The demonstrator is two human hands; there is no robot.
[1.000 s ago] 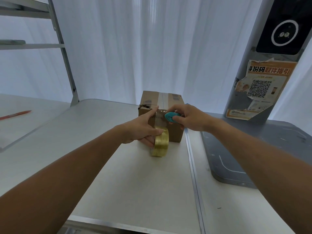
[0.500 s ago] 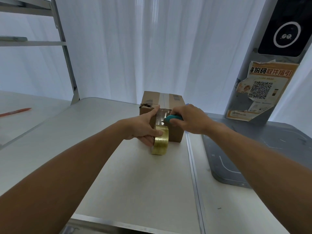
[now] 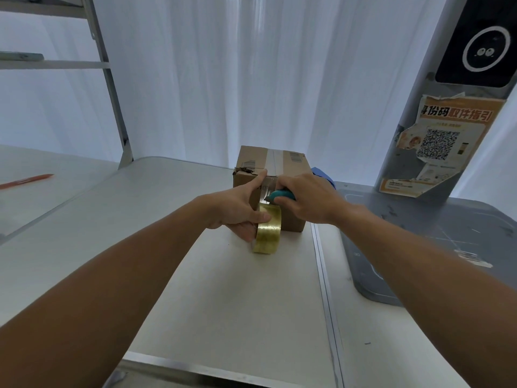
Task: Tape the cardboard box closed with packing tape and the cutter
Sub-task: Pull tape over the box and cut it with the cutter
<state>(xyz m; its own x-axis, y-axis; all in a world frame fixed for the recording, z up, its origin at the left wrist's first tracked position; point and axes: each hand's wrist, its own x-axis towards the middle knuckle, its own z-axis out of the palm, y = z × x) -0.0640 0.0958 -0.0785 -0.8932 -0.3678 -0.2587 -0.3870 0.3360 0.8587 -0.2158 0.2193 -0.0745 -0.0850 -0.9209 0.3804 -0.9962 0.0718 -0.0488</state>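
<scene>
A small cardboard box (image 3: 251, 159) stands on the white table (image 3: 212, 289), with a clear tape strip running over its top and down its near face. My left hand (image 3: 237, 211) holds the yellowish tape roll (image 3: 268, 233) against the box's near face, thumb pressed on the top edge. My right hand (image 3: 307, 200) grips a teal cutter (image 3: 281, 196), its tip at the stretched tape just above the roll.
A grey machine base (image 3: 436, 236) with a pillar carrying a QR-code poster (image 3: 444, 141) sits to the right. Something blue (image 3: 321, 175) shows behind the box. A red pen (image 3: 26, 180) lies far left, near a metal shelf frame (image 3: 112, 88). White curtains hang behind.
My right hand has brought the cutter down the box's near face to the tape just above the roll. The left hand keeps the roll against the box.
</scene>
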